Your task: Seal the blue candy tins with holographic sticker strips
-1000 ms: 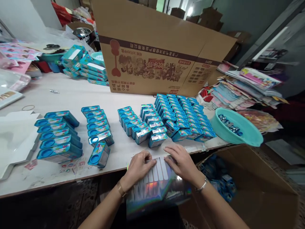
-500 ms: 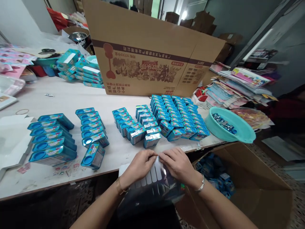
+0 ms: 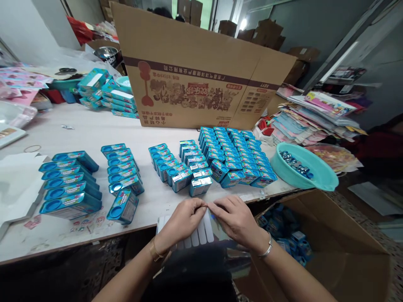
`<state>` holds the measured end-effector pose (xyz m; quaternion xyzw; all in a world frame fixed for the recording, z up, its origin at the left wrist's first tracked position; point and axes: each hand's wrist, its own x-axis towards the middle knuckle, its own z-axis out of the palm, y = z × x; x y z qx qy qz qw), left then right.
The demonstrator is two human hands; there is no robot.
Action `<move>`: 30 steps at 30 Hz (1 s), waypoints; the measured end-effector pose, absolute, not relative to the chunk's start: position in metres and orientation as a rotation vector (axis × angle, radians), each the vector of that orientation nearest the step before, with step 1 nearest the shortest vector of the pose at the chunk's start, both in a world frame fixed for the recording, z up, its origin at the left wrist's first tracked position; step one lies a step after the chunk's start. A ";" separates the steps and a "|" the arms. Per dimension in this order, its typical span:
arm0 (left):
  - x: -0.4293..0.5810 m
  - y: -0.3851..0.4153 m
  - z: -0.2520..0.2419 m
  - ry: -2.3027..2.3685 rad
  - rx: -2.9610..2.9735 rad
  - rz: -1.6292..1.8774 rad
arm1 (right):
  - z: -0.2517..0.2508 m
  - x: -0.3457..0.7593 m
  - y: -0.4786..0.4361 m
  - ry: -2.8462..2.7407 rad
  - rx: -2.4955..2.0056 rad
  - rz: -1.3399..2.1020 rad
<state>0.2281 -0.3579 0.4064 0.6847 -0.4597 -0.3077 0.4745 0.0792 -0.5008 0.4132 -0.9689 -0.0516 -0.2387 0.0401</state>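
Low at the table's front edge, a glossy sticker sheet [image 3: 206, 230] with long white rounded strips hangs under my hands, its right part see-through and shiny. My left hand [image 3: 185, 220] is closed in a pinch at the sheet's upper edge. My right hand [image 3: 234, 218] is also closed there, thumb and fingertips pressed together against the left fingertips. What lies right between the fingertips is too small to make out. Just beyond them stands a blue box [image 3: 200, 186], the nearest of several blue boxes in rows.
More blue boxes [image 3: 71, 205] stand at left. A turquoise basin [image 3: 321, 176] with shiny pieces sits at the right edge, above an open carton [image 3: 349, 256] holding blue boxes. A large cardboard panel [image 3: 195, 63] stands behind. Paper stacks [image 3: 315, 117] lie at back right.
My hands stay together at the sheet's edge, with the fingertips shifted slightly left. The shiny clear part of the sheet hangs differently. The boxes have not moved.
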 end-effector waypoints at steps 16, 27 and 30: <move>0.238 -0.353 0.418 -1.126 1.532 -0.853 | 0.418 0.079 -0.502 -0.120 -2.816 -0.750; 0.242 -0.353 0.415 -1.097 1.507 -0.957 | 0.421 0.077 -0.501 -0.220 -2.880 -0.893; 0.241 -0.352 0.416 -1.130 1.572 -0.883 | 0.424 0.080 -0.499 -0.156 -2.853 -0.832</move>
